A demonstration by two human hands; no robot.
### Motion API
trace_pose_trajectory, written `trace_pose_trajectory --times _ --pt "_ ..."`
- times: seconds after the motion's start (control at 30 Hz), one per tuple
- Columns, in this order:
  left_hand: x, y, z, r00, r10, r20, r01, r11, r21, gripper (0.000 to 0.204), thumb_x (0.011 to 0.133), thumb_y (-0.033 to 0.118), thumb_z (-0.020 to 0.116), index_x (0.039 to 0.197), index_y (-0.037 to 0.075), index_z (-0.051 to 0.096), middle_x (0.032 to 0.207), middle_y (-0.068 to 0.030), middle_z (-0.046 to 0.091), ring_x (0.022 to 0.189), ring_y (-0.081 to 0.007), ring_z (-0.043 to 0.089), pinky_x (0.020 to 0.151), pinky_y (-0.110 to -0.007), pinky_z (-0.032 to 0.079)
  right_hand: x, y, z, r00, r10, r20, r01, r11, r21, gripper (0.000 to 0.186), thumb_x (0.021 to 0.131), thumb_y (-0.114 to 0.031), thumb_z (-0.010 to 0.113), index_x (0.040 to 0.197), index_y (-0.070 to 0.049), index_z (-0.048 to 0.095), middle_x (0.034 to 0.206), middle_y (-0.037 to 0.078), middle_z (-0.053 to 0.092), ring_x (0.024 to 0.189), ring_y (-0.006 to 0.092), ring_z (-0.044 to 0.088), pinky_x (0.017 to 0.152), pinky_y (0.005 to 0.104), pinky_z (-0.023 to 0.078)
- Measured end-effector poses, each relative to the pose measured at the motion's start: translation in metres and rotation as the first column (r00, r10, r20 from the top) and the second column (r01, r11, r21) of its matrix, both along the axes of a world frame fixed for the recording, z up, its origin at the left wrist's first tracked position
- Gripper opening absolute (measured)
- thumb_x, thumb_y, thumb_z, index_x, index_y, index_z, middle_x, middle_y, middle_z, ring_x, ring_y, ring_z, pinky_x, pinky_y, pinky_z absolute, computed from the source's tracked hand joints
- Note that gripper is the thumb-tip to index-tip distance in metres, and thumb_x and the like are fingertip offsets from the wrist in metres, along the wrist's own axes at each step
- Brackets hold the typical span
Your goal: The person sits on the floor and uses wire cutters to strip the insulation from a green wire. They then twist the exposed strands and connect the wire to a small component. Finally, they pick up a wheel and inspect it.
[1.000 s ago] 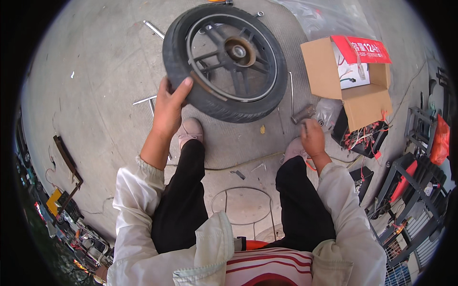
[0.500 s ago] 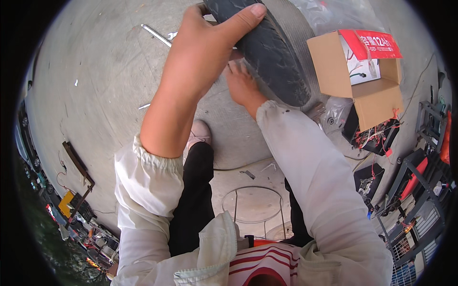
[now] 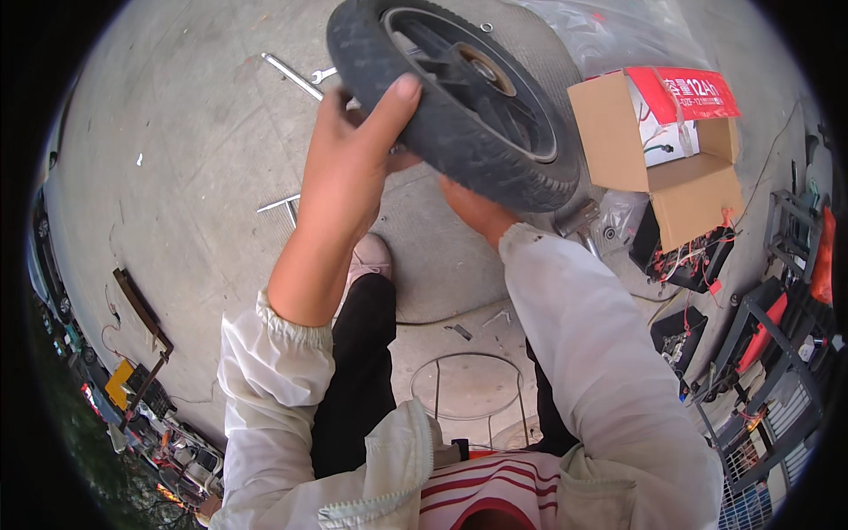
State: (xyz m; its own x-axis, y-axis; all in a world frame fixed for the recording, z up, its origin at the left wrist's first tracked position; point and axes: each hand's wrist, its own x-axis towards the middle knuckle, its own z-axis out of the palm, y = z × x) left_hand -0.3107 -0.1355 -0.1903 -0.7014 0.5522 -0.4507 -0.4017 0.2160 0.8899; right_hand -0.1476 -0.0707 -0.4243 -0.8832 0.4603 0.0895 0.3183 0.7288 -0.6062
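Observation:
A black wheel (image 3: 459, 159), a ribbed tyre on a dark spoked rim with a round hub, is tilted up off the ground in front of me. My left hand (image 3: 346, 168) clasps the tyre at its near left side, thumb lying across the tread and the other fingers partly hidden behind it. Beneath the tyre's lower edge is my right hand (image 3: 477, 210). Only its back and wrist show; the wheel covers the fingers. Left of the wheel, a long metal bar (image 3: 291, 74) and an open-ended wrench (image 3: 325, 75) lie on the floor.
An open cardboard box (image 3: 609, 141) stands right of the wheel, beside a hammer-like tool (image 3: 579, 221) and clear plastic (image 3: 609, 31). Black trays with wires (image 3: 680, 256) and metal frames (image 3: 768, 327) line the right. A wire ring stand (image 3: 468, 355) is between my legs.
The wheel has turned so its rim and hub now face up into view. My left hand has come lower and nearer with it; my right hand has slipped under the tyre, its fingers now hidden.

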Motion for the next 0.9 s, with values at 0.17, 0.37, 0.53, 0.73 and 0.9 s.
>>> trace_pose_trajectory --times 0.17,0.37,0.53,0.73,0.9 --pt "0.034 -0.051 -0.023 0.994 0.049 0.100 -0.044 0.998 -0.049 0.075 0.088 0.039 0.069 0.131 -0.011 0.033 0.115 -0.0205 0.054 0.100 -0.0243 0.062 0.077 -0.034 0.055 0.092 0.002 0.030 0.925 0.359 0.124 -0.359 0.933 -0.026 0.038 0.092 -0.009 0.048 0.129 0.000 0.047 0.133 0.027 0.046 0.115 0.0395 0.053 0.099 0.0453 0.041" --pt "0.035 -0.054 -0.041 0.992 0.102 0.076 -0.097 0.993 -0.072 0.060 0.086 0.025 0.072 0.122 -0.008 0.038 0.111 -0.0161 0.055 0.099 -0.0206 0.059 0.083 -0.032 0.051 0.213 0.018 0.065 0.933 0.104 0.345 0.016 0.945 -0.326 0.028 0.081 -0.006 0.061 0.108 -0.002 0.057 0.099 0.020 0.058 0.088 0.0340 0.062 0.076 0.0424 0.050" --pt "0.047 -0.058 -0.049 0.987 0.157 0.019 -0.152 0.976 -0.156 0.057 0.085 0.016 0.071 0.124 -0.007 0.036 0.110 -0.0145 0.056 0.097 -0.0194 0.058 0.084 -0.030 0.049 0.221 0.041 0.067 0.851 -0.289 0.438 0.508 0.662 -0.550 0.025 0.087 -0.007 0.060 0.111 -0.002 0.059 0.091 0.008 0.062 0.078 0.0142 0.061 0.070 0.0288 0.050" --pt "0.059 -0.088 -0.069 0.946 0.172 0.275 -0.132 0.979 -0.158 0.055 0.087 0.013 0.067 0.130 0.001 0.034 0.115 -0.0147 0.055 0.104 -0.0222 0.057 0.086 -0.036 0.050 0.186 0.068 0.085 0.852 -0.390 0.350 0.523 0.582 -0.623 0.028 0.088 -0.004 0.057 0.116 0.001 0.056 0.097 0.007 0.063 0.083 0.0093 0.059 0.069 0.0238 0.047" --pt "0.068 -0.113 -0.095 0.869 0.213 0.447 -0.117 0.966 -0.233 0.050 0.088 0.017 0.067 0.128 0.005 0.038 0.116 -0.0107 0.056 0.106 -0.0225 0.057 0.086 -0.039 0.049 0.177 0.073 0.086 0.847 -0.404 0.345 0.519 0.490 -0.700 0.032 0.085 -0.004 0.060 0.117 0.003 0.056 0.095 0.009 0.065 0.080 0.0128 0.061 0.069 0.0262 0.049"
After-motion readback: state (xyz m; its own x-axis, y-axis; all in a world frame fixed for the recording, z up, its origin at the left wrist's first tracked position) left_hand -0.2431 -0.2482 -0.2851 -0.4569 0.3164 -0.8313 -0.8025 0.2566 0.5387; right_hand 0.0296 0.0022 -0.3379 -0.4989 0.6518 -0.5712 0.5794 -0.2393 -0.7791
